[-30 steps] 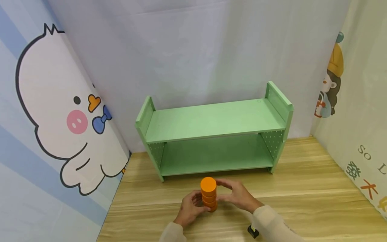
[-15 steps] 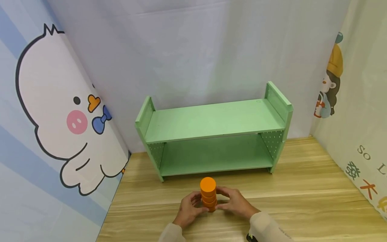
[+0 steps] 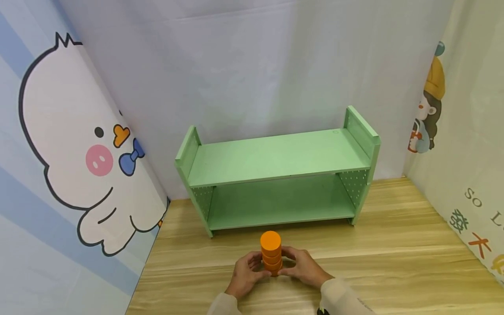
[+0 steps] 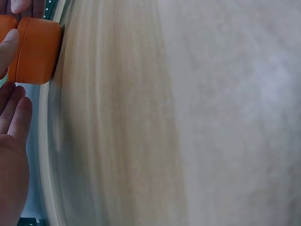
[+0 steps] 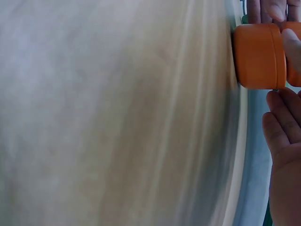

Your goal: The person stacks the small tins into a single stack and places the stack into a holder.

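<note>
- While the orange stack (image 3: 271, 243) stands upright on the wooden table (image 3: 393, 245), its long axis vertical, it sits between two hands: rightward of the left hand (image 3: 243, 275), leftward of the right hand (image 3: 308, 267).
- Neither hand looks clearly nearer; both meet its lower part from opposite sides.
- Fingers and thumb of the left hand curve round the stack's left flank, and the right hand mirrors this hold; how firmly either presses, I cannot tell.
- Behind the stack, just beyond it, stands the green shelf (image 3: 275, 157).
- Bright orange and round, the stack has a plain flat top and ringed seams between piled pieces.
- Its bottom piece (image 4: 40, 52) shows softly rounded lower edges and a thin groove.
</note>
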Motion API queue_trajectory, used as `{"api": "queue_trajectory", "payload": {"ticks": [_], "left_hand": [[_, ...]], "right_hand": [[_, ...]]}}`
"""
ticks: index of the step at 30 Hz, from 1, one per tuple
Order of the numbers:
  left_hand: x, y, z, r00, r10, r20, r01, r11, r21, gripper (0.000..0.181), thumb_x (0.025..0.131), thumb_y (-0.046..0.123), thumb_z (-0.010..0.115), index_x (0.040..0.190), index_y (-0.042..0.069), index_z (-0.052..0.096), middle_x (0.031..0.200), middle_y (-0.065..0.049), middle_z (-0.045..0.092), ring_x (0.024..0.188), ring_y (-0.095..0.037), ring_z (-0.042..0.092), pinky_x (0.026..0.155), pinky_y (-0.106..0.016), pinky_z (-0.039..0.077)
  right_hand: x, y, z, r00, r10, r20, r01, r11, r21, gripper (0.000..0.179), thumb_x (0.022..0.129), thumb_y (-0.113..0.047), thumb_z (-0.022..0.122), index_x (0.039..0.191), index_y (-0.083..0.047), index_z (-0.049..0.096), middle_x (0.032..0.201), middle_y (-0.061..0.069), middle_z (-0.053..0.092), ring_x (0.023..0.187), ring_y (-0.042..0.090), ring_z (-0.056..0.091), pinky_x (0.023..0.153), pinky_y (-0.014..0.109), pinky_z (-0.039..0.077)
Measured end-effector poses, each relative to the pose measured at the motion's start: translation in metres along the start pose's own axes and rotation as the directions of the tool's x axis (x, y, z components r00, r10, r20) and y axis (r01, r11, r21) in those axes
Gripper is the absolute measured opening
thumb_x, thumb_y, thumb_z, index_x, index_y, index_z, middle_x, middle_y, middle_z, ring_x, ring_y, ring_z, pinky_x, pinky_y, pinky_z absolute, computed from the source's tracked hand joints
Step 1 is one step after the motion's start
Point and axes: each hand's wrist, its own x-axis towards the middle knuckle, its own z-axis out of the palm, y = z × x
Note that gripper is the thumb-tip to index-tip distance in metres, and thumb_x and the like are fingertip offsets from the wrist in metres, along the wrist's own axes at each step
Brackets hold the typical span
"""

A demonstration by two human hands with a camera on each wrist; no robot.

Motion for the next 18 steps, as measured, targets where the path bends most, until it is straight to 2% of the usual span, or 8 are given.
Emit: {"api": "queue_trajectory", "payload": {"ticks": [8,18], "left_hand": [[-0.0016,-0.0021,0.0007,1.000,0.023,-0.012,-0.022,0.999,0.035,0.046,0.077,0.000,0.084,0.118,-0.008,0.064,0.120,-0.023,0.066,0.113,-0.038,0.064,0.095,-0.038,0.056],[0.0010,-0.0058,0.0003,1.000,-0.001,-0.014,0.001,0.999,0.044,0.044,0.078,0.003,0.084,0.118,-0.006,0.066,0.119,-0.021,0.067,0.113,-0.037,0.064,0.093,-0.035,0.057]], "right_hand": [[0.0019,0.0061,0.0031,1.000,-0.008,-0.008,0.008,1.000,-0.008,0.060,0.083,-0.013,0.083,0.134,0.005,0.056,0.134,0.021,0.060,0.121,0.038,0.059,0.104,0.052,0.047],[0.0048,0.0059,0.0024,1.000,0.004,0.006,-0.004,1.000,-0.002,0.059,0.083,-0.013,0.083,0.133,0.003,0.057,0.133,0.019,0.061,0.121,0.036,0.059,0.103,0.050,0.048]]}}
